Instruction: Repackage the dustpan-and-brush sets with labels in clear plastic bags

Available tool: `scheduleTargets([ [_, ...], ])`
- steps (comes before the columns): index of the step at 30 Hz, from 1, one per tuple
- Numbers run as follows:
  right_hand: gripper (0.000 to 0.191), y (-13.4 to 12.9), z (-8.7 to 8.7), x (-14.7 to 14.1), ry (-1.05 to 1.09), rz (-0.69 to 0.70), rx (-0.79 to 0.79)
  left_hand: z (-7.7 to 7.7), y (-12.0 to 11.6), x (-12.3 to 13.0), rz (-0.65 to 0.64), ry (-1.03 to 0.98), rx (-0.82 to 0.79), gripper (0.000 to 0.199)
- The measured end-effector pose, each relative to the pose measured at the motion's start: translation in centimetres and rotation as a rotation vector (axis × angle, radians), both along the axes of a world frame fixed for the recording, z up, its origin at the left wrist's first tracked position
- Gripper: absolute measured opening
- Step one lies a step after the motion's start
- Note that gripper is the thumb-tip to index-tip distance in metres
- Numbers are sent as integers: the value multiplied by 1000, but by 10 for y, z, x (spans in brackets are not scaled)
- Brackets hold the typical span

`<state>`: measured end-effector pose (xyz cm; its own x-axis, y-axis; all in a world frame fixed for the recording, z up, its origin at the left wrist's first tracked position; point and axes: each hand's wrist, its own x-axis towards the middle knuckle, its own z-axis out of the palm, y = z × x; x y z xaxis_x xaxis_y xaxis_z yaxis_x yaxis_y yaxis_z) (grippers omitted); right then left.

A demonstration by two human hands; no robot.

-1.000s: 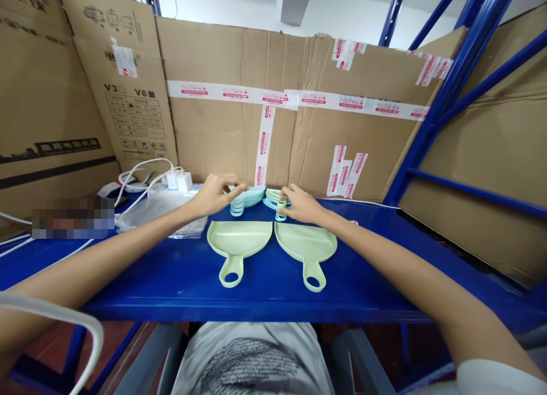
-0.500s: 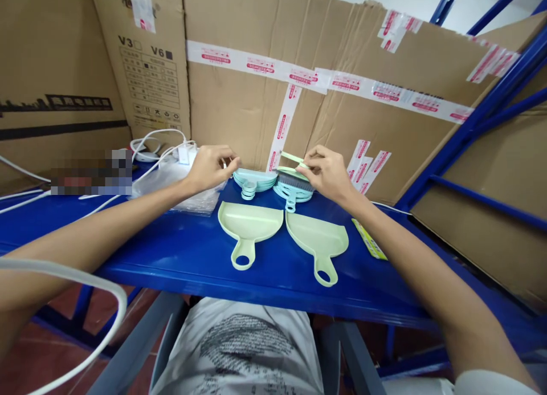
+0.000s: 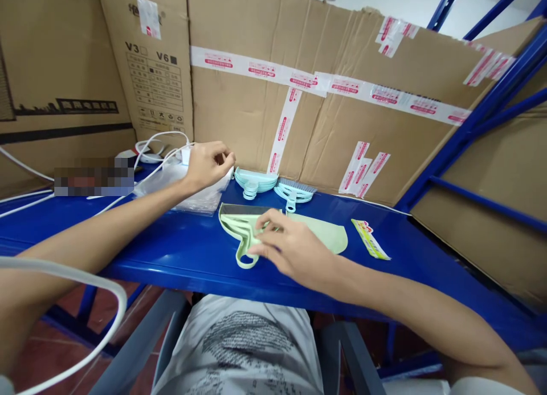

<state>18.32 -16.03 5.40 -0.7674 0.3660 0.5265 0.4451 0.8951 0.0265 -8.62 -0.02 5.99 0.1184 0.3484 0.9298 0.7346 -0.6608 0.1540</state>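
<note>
My right hand (image 3: 284, 244) is closed with bent fingers at a light green brush (image 3: 239, 221), partly hiding it. This brush lies in the left light green dustpan (image 3: 243, 261), its dark bristles along the wide edge. A second light green dustpan (image 3: 331, 232) sits to the right, its handle hidden by my right hand and forearm. My left hand (image 3: 210, 166) hovers over clear plastic bags (image 3: 192, 198), its fingers loosely curled in with nothing seen in them. Beyond the dustpans are a stack of light blue dustpans (image 3: 256, 181) and a pile of light blue brushes (image 3: 294, 192).
A yellow-green printed card (image 3: 370, 240) lies on the blue table (image 3: 166, 247) at the right. White cables (image 3: 149, 141) cross the left side. Taped cardboard (image 3: 256, 110) stands behind the table, and a blue metal frame (image 3: 453, 138) rises at the right.
My right hand has brought the light green brush from above the light blue pile down toward me and left, onto the left dustpan. My left hand has barely moved, its fingers slightly more curled.
</note>
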Motion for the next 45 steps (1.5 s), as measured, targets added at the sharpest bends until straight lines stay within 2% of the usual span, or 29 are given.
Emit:
scheduleTargets([
  [3, 23, 8, 30, 11, 190, -6, -40, -1, -2, 1, -19, 19, 11, 27],
  [5, 20, 3, 47, 25, 221, -57, -27, -1, -4, 2, -27, 25, 24, 27],
  [7, 17, -11, 53, 44, 224, -123, 33, -1, -6, 4, -42, 32, 39, 26],
  [9, 14, -28, 45, 65, 253, -208, 142, -2, -7, 6, -66, 47, 49, 25],
  [11, 11, -42, 27, 85, 253, -278, 236, -4, -8, 8, -87, 61, 52, 24],
  [15, 7, -50, -7, 109, 82, -221, 228, -11, -7, 13, -118, 82, 42, 24],
  [18, 12, -46, -13, 114, -24, -155, 135, -13, -6, 15, -127, 106, 11, 24],
  [21, 17, -43, -7, 120, -65, -165, 48, -5, -12, 16, -130, 181, -124, 24],
  [23, 33, -40, -3, 128, -101, -187, 22, 5, -24, 15, -240, 319, -310, 23],
  [25, 57, -34, -4, 137, -155, -215, 14, 16, -44, 13, -457, 543, -509, 23],
  [27, 72, -26, -10, 143, -193, -247, 29, 23, -71, 12, -588, 767, -587, 44],
  [28, 73, -20, -14, 145, -204, -257, 42, 22, -85, 12, -625, 856, -605, 59],
  [30, 65, -10, -23, 146, -215, -232, 76, 15, -108, 12, -646, 973, -615, 80],
  [31, 59, -5, -27, 144, -217, -210, 98, 9, -117, 12, -620, 997, -604, 83],
  [35, 40, 4, -37, 137, -228, -145, 218, -26, -129, 17, -410, 929, -397, 58],
  [38, 36, 4, -37, 133, -209, -110, 286, -44, -125, 20, -383, 894, -212, 49],
  [41, 35, 1, -35, 131, -185, -69, 322, -50, -122, 22, -430, 823, -121, 48],
  [45, 30, 0, -34, 129, -183, -48, 342, -52, -121, 22, -487, 755, -131, 43],
])
